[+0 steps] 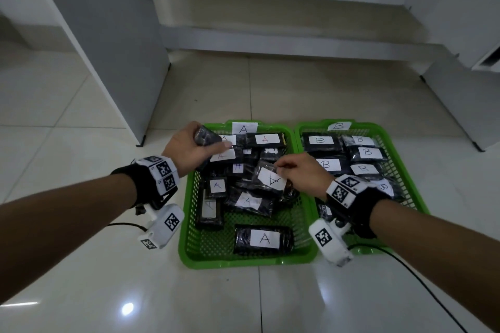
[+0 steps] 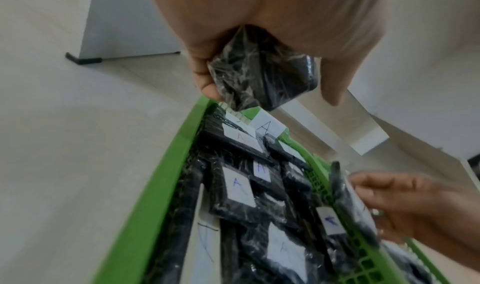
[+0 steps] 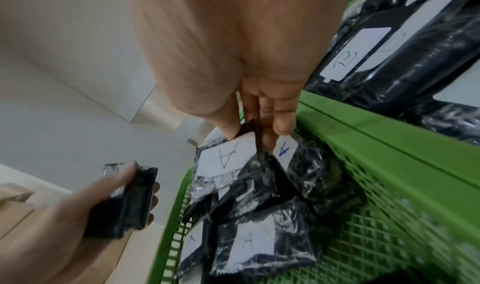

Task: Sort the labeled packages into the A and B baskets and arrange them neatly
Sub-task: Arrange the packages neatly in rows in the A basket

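Two green baskets stand side by side on the floor: basket A [image 1: 186, 224] on the left, basket B [image 1: 411, 170] on the right. Both hold several black plastic-wrapped packages with white labels. My left hand [image 1: 189, 147] grips a black package [image 1: 207, 136] [image 2: 262, 71] above the far left corner of basket A; its label is hidden. My right hand [image 1: 300, 173] pinches the far edge of an A-labeled package [image 1: 270, 178] [image 3: 226, 159] and tilts it up over the pile in basket A. In the right wrist view the left hand's package [image 3: 124, 202] shows at lower left.
A grey cabinet [image 1: 108, 35] stands on the tiled floor left of basket A, and a low grey shelf [image 1: 297, 40] runs behind both baskets. A black cable [image 1: 422, 278] trails on the floor at the right. An A package [image 1: 263, 239] lies alone at basket A's near edge.
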